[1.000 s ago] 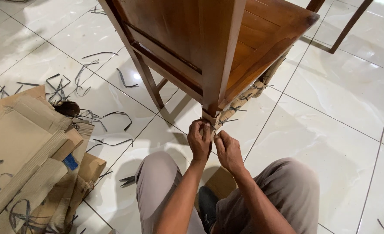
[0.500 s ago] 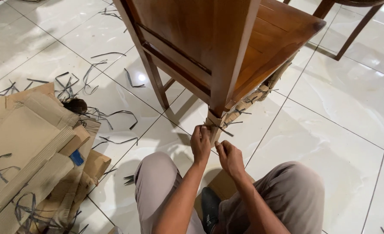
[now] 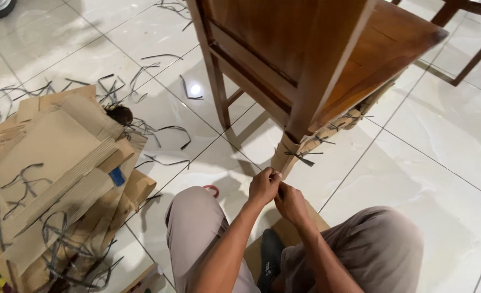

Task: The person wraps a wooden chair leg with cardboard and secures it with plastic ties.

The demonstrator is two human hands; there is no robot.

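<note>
Cardboard wrap [image 3: 283, 157] just above my hands is feeling soft and bendy; I am pinching near its bottom edge with my left hand [image 3: 264, 187] and right hand [image 3: 290, 202] pressed together.

**Scraps and cardboard on the tiled floor**

A heap of flattened brown cardboard pieces [image 3: 56, 179] lies on the glossy white tiled floor [image 3: 441, 141], with a small blue tag [image 3: 116, 176] showing among them. Thin dark cut strap offcuts [image 3: 159, 130] are strewn over the tiles and across the cardboard. A red-handled tool [image 3: 212, 190] peeks out beside the knee. Dark wooden legs of a second piece of furniture [image 3: 476, 54] stand at the top right.
</note>
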